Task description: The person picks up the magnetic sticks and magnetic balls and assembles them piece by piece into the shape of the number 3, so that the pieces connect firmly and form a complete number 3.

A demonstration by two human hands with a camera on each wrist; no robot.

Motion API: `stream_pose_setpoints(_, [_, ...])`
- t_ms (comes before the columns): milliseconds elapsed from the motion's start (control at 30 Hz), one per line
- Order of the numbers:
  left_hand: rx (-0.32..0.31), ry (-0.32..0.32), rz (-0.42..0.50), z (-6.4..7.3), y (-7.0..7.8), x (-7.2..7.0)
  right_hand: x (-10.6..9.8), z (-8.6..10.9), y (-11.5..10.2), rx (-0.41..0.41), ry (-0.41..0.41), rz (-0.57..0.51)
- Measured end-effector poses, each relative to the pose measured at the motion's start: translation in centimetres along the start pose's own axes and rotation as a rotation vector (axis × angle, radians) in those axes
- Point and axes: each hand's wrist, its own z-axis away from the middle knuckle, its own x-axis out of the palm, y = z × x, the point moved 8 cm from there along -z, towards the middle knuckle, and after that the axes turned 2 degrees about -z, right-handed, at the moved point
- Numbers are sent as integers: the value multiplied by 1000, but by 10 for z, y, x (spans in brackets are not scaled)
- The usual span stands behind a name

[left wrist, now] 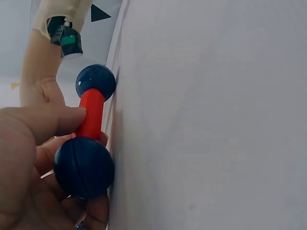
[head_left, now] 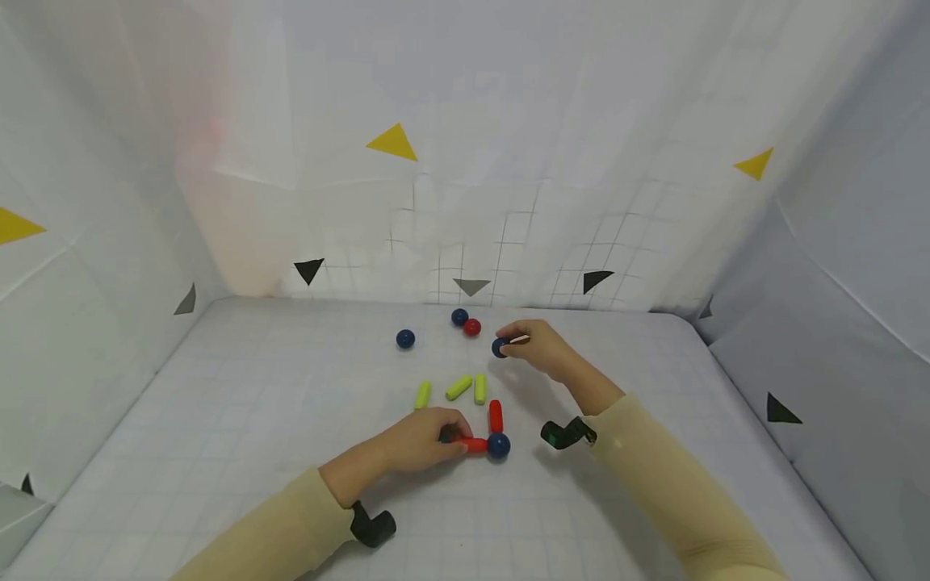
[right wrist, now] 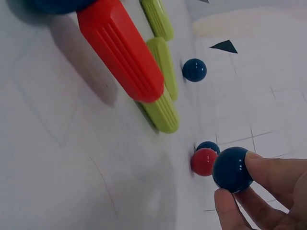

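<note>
My left hand [head_left: 421,438] pinches a red ribbed rod [left wrist: 91,114] low over the table. A dark blue ball [left wrist: 84,167] sits on the rod's near end and another blue ball [head_left: 498,446] on its far end. From that far ball a second red rod [head_left: 496,416] points away toward the back; its ribs show large in the right wrist view. Farther back on the right, my right hand [head_left: 541,349] holds a separate blue ball [right wrist: 233,169] between thumb and fingertips, apart from the joined pieces.
Several yellow-green rods [head_left: 458,388] lie just behind the joined pieces. Toward the back stand a red ball [head_left: 472,328] touching a blue ball [head_left: 459,317], and a lone blue ball [head_left: 405,339] to their left. White cloth walls [head_left: 465,226] bound the table [head_left: 240,420].
</note>
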Motion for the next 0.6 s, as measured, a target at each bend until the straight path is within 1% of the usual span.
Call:
stream_pose_setpoints(200, [-7,4,-6,0,-2,-1,8,13,-3,-17,-70,1])
stream_pose_setpoints(300, [-7,3,-3,-1,-2,-1,12,18,-2,-11,-102,-2])
stream_pose_setpoints(600, [26,1,1,-1,0,0,24,21,13,19,-177,-1])
